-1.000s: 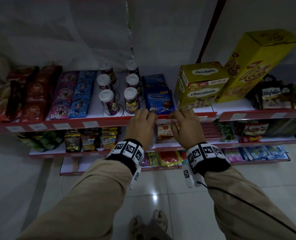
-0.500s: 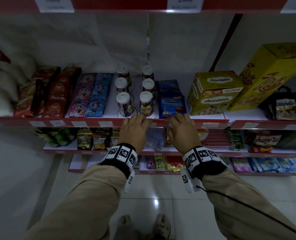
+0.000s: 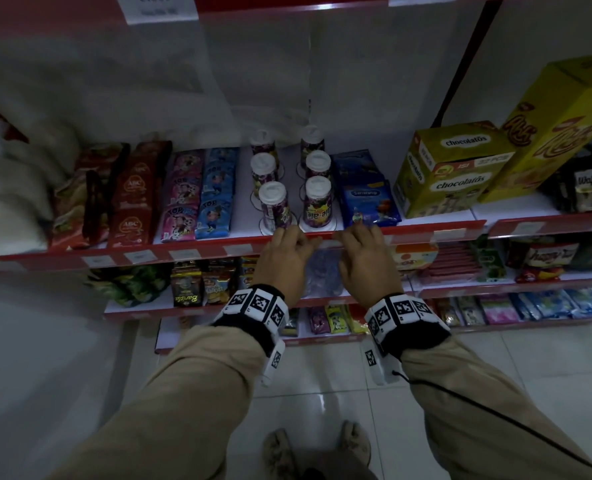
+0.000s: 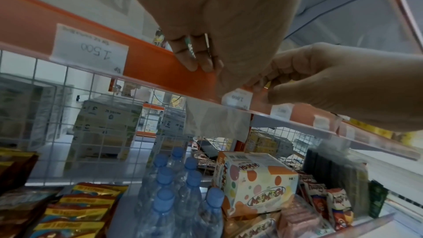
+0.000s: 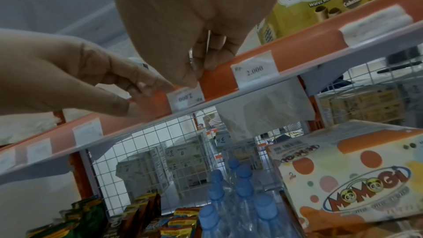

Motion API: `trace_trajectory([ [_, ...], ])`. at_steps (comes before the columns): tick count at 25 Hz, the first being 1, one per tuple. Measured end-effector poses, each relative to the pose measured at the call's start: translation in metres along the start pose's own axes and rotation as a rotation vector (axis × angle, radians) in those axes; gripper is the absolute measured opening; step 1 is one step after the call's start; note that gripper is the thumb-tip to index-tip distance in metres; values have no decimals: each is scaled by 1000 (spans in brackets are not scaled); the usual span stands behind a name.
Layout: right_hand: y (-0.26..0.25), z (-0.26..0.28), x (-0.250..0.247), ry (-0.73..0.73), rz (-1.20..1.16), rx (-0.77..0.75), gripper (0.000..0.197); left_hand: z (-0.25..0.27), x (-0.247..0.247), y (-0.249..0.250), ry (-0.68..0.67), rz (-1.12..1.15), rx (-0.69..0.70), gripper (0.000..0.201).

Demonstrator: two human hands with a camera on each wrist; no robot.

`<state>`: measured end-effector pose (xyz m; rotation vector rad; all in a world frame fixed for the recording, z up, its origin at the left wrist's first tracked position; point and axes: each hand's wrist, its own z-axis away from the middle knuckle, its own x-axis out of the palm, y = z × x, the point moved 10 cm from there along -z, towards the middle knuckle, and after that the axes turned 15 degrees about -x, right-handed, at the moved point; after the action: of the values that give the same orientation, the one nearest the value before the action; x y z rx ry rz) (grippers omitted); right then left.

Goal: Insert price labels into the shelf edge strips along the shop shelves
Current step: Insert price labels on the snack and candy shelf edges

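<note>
My left hand (image 3: 285, 259) and right hand (image 3: 363, 263) pinch the thin, floppy price label (image 5: 185, 97); judged best held by its edges within the shelf edge strip (image 5: 302, 42).

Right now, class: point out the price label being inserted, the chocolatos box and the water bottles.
price label (image 5: 186, 98), right wrist view, its printed face.
chocolatos box (image 3: 455, 169), head view, its front face.
water bottles (image 4: 181, 185), left wrist view, a blue cap.

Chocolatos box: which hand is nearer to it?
Right. The right hand is on the strip, just left of and below the chocolatos box; the left hand is farther left, below the cups.
</note>
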<state>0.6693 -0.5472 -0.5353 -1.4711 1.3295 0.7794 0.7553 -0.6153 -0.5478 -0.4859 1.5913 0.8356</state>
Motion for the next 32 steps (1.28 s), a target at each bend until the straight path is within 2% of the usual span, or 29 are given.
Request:
trace_trajectory([
  [3, -4, -5, 0, -24, 55, -21, 27, 0, 0, -1, -1, 22, 14, 52],
  [7, -1, -11, 9, -130, 112, 23, 27, -2, 2, -4, -1, -7, 20, 53],
  [12, -4, -14, 5, -76, 115, 20, 25, -5, 0, -3, 18, -3, -2, 35],
  [16, -4, -17, 7, -87, 119, -1, 23, -4, -1, -3, 19, -15, 48, 38],
  [21, 5, -17, 4, -43, 40, 29, 17, -6, -11, -10, 54, -27, 11, 36],
  [23, 8, -19, 1, -17, -25, 32, 14, -7, -14, -14, 47, 1, 11, 36],
  [25, 8, -23, -5, 70, -135, 33, 9, -9, -13, -19, 15, 65, 13, 33],
  [28, 21, -23, -9, 254, -500, 208, 14, -11, -14, -29, -17, 271, -17, 28],
  [32, 14, -21, 14, 319, -921, 379, 24, -14, -18, -34, -3, 455, -49, 29],
])
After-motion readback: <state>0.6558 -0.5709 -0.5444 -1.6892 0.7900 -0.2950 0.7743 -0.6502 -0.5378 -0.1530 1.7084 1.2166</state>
